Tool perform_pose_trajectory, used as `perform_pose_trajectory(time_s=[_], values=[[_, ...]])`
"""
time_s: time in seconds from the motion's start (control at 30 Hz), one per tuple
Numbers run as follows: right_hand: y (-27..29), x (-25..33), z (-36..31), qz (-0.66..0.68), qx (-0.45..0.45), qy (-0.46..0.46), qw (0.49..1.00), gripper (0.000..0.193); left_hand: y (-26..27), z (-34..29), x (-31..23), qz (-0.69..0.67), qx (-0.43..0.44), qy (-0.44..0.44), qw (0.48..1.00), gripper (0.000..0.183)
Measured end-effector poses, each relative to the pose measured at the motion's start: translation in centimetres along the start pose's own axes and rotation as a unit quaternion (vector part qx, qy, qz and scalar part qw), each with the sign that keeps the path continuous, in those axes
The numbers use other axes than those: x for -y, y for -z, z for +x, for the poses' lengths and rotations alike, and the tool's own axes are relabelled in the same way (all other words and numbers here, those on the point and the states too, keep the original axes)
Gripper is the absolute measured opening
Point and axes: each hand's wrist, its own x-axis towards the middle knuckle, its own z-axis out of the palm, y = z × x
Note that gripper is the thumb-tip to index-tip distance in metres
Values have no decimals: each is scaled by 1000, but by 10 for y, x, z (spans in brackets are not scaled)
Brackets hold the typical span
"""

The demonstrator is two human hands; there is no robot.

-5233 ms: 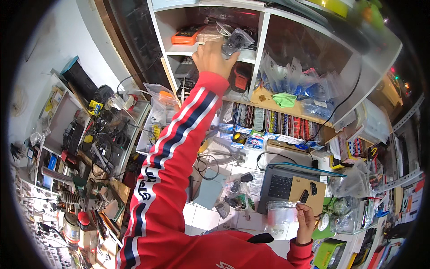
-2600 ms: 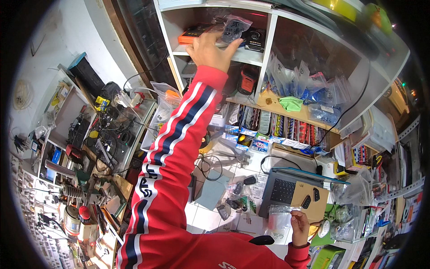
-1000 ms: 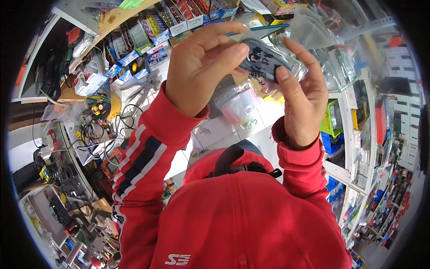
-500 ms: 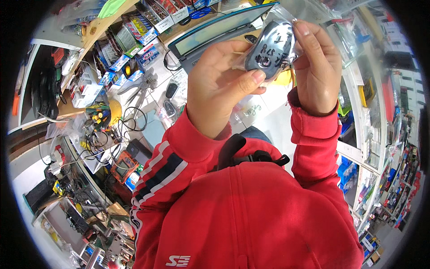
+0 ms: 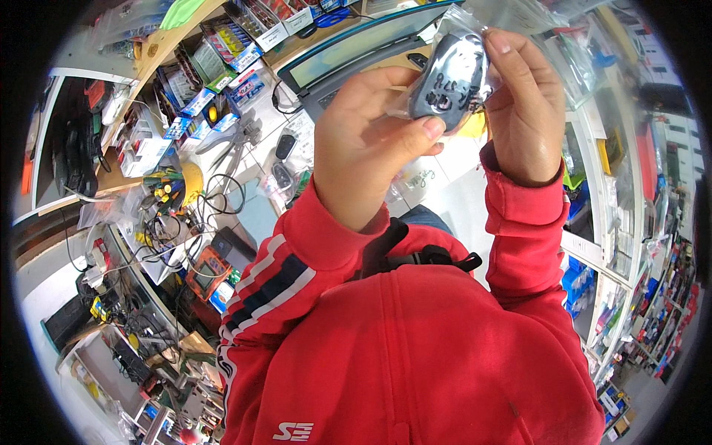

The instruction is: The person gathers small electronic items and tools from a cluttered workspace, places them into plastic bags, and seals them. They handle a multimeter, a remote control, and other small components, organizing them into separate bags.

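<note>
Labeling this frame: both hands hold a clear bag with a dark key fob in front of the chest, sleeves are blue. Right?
Not quite. The head view shows the sleeves are red, with dark and white stripes on the left one. The rest holds: left hand and right hand both grip the clear bag with the dark key fob inside.

Bright, even light with strong colours and only soft shadows. Glare glints off the clear bag held up close. Fisheye bends the shelves near the black rim; edge clutter is smeared.
</note>
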Motion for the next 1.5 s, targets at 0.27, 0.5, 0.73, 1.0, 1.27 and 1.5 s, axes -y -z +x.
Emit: perform_pose_trajectory(time_s=[0.27, 0.5, 0.73, 1.0, 1.27, 1.5], values=[[-3, -3, -1, -12, -4, 12, 1000, 19, 0, -1, -2, 4, 15, 27, 1000, 40], [-8, -4, -2, -1, 12, -24, 1000, 22, 0, -1, -1, -40, 10, 50, 998, 40], [-12, -10, -5, 10, -11, -21, 1000, 25, 1, -3, 0, -36, -4, 38, 999, 40], [-16, -5, -8, 35, 53, -32, 997, 25, 1, -4, 1, -39, -18, 24, 999, 37], [-18, -5, -5, 54, 116, -52, 990, 46, 15, 0, 8, -209, 93, 163, 960, 38], [-6, -9, -3, -7, 189, -85, 978, 48, 21, 3, 25, -535, 238, 263, 767, 49]])
